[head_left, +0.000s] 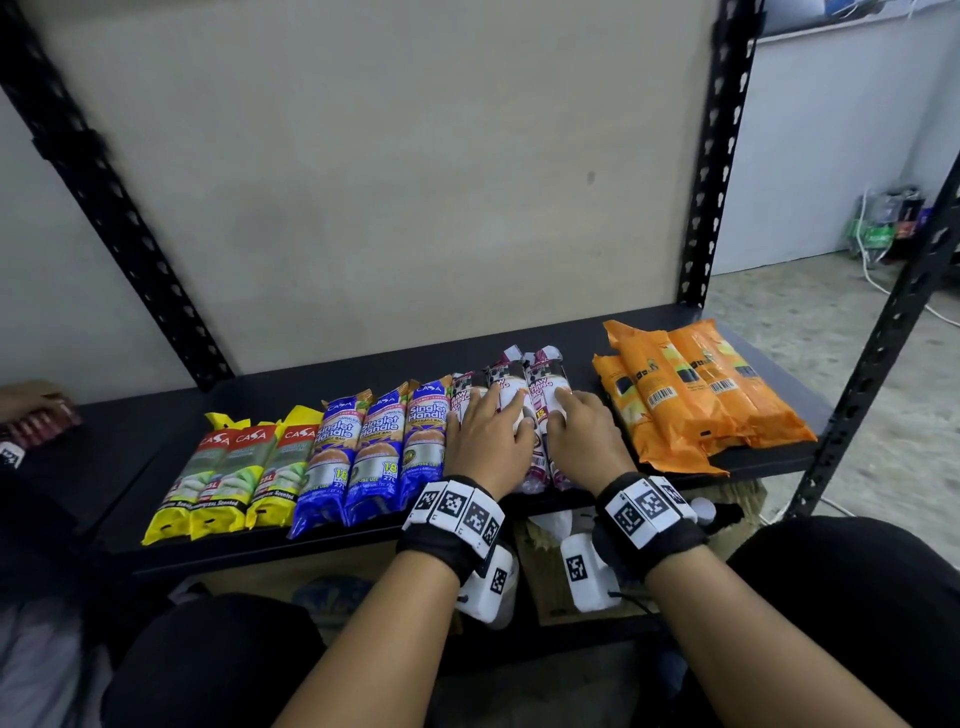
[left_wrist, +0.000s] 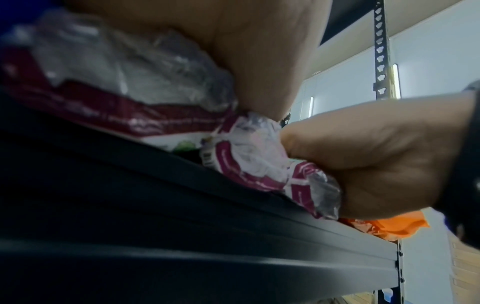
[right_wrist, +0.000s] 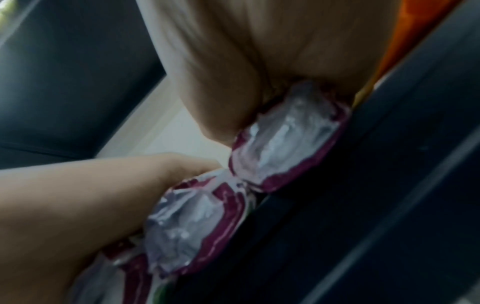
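Left hand (head_left: 485, 441), right hand (head_left: 584, 436) flat, palms down

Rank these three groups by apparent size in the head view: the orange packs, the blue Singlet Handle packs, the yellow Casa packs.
1. Largest: orange packs.
2. Unranked: blue Singlet Handle packs and yellow Casa packs look about alike.

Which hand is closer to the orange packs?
The right. The right hand lies on the maroon packs, just beside the orange packs; the left hand lies on the same maroon packs farther off, next to the blue packs.
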